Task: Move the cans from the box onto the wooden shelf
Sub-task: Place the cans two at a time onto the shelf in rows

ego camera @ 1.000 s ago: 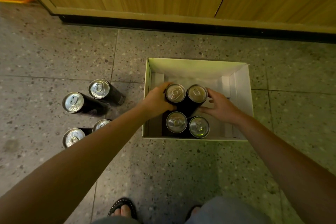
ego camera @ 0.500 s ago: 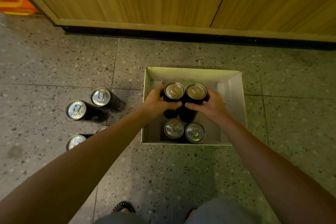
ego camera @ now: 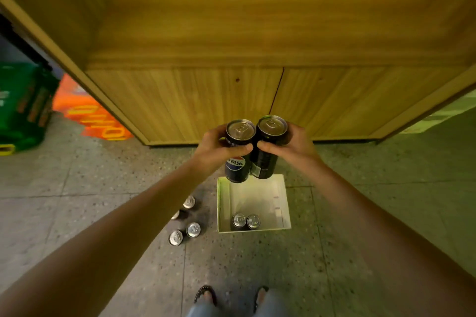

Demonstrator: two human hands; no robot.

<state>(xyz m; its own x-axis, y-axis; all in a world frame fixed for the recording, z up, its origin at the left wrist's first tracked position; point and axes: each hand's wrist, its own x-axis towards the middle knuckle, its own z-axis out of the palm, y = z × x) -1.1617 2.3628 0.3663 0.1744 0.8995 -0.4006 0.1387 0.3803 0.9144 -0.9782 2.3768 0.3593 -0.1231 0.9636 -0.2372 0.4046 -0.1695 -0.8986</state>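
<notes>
My left hand grips a dark blue can with a silver top, held upright in the air. My right hand holds a second dark can pressed against the first. Both cans hang above the far end of the white cardboard box on the floor. Two more cans stand in the box's near left corner. The wooden shelf stretches across the view ahead, above and beyond my hands, and its surface is bare.
Several cans stand on the stone floor left of the box. Wooden cabinet doors sit under the shelf. Green crates and an orange package lie at the far left. My feet show at the bottom.
Both hands have lifted the two far cans up out of the box. My view has risen and the shelf has come into sight.
</notes>
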